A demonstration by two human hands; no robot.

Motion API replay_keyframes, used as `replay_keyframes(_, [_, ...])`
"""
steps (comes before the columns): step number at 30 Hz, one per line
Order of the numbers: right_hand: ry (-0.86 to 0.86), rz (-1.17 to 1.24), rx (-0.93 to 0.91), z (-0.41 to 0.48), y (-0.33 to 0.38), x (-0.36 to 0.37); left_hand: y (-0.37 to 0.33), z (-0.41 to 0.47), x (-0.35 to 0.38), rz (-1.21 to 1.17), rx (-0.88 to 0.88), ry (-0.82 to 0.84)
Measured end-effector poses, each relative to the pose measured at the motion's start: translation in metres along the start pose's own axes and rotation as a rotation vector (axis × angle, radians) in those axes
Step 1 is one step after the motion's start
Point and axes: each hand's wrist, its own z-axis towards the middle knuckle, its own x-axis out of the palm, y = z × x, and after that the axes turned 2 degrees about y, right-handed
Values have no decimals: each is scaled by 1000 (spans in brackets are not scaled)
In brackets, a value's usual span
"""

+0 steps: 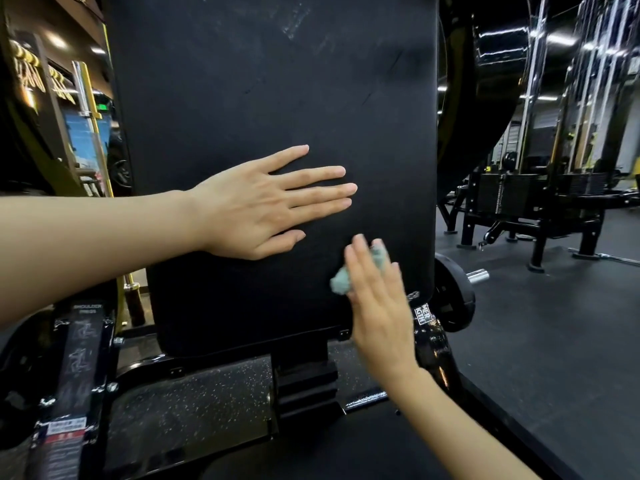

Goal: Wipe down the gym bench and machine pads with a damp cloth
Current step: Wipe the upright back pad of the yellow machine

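Facing a tall black back pad (270,98) on a shoulder-press frame (86,358) — long axis vertical, running well above both sets of fingertips. Left hand (256,206) flat on the pad at mid-height, fingers straight and slightly spread, pointing right, holding nothing; looks like bracing. Right hand (377,299) below and right of the left fingertips, blurred, fingers straight and close together, pointing up, pressing on the pad's lower right corner. Crumpled pale green cloth (341,282) trapped between those fingers and the pad, bunching out just left of them; pressed flat rather than gripped, as far as can be told. Pale smears high on the pad, far above either hand. Guessing the unwiped area sits up and left of the cloth — right hand nearer, so probably long upward strokes along the pad's axis, with the left hand needing to shift clear.
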Motion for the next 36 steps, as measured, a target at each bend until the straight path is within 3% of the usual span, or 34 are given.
replay_keyframes(5, [-84,121,278,14,-40,-18,-2,3,1,4,-1,-4])
replay_keyframes(18, [-111,99,176,89,-78,-36,-6,10,3,4,5,9])
replay_keyframes(28, [-11,145,192,22,-78,-35,-9,13,6,-5,-21,10])
replay_keyframes(36, [179,164,250,-14,-68,-52,-14,15,3,-26,-65,22])
